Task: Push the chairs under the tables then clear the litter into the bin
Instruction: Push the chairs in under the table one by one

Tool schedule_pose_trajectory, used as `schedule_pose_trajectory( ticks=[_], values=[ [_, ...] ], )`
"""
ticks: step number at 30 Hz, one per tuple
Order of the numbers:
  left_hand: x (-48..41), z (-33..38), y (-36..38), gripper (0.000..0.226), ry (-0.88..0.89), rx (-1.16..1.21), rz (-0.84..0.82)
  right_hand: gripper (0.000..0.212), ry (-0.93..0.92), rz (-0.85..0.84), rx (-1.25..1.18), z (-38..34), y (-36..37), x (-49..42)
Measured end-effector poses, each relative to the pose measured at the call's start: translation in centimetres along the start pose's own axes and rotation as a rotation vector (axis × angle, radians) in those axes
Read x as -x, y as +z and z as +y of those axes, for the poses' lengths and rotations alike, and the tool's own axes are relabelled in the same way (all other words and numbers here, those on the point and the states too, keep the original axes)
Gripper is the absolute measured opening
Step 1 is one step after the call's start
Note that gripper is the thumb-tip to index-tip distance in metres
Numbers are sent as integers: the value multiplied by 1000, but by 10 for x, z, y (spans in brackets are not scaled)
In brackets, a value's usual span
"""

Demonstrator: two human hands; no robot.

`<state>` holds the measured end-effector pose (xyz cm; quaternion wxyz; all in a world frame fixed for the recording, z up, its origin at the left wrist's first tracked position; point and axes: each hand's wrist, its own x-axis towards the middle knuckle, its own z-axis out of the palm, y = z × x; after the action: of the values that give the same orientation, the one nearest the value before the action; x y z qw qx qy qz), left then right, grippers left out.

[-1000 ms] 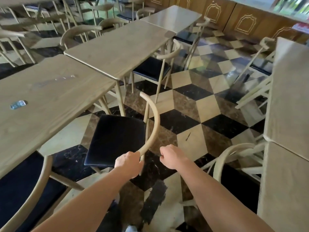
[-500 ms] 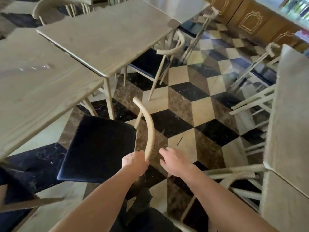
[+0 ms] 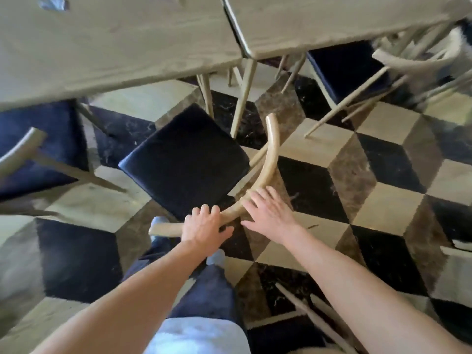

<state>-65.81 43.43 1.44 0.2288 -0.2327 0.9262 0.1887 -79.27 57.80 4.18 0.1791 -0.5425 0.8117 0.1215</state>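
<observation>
I have both hands on the chair's (image 3: 187, 159) curved backrest (image 3: 265, 172). My left hand (image 3: 204, 229) grips the rail, fingers curled over the top and thumb under it. My right hand (image 3: 270, 213) was hovering free beside the rail half a second ago; now it lies flat and spread against the bend, pressing rather than clasping.

The view has swung down and closer since then. The dark seat has gone further in toward the desk (image 3: 109, 47), and its far corner now sits beside the desk legs (image 3: 205, 95), near the edge. Most of the seat is still out on the checkered floor (image 3: 383, 159), and it stands skewed to the desk edge.

So I judge the push as under way, not finished. The chair needs squaring up, or its corner may catch on those legs.

A small crumpled bit of litter (image 3: 52, 2) lies on the desk at the top left, untouched. The chair to the left (image 3: 33, 139) looks half tucked in, and another at the upper right (image 3: 347, 70) stands partly out. No bin is in view, so clearing comes later.
</observation>
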Motion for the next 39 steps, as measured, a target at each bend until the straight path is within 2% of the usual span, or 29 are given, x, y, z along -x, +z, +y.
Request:
schedule_pose_trajectory(
  ticks=[8,12,16,24,29,39],
  values=[
    [-3,16,50,46,-234,116,289,58,-225,39,52,54,32,-35],
    [-10,18,71,56,-274,99,384,51,-357,112,63,75,41,-58],
    [-14,15,74,55,-275,117,430,55,-429,163,108,84,49,-71],
    [-14,-1,73,54,-233,149,462,53,-393,181,124,73,45,-73],
    [-4,-52,68,66,-184,128,448,54,-344,220,100,30,47,-79],
    [5,-156,41,52,-33,4,436,64,-206,283,46,-58,45,-105]
  ],
)
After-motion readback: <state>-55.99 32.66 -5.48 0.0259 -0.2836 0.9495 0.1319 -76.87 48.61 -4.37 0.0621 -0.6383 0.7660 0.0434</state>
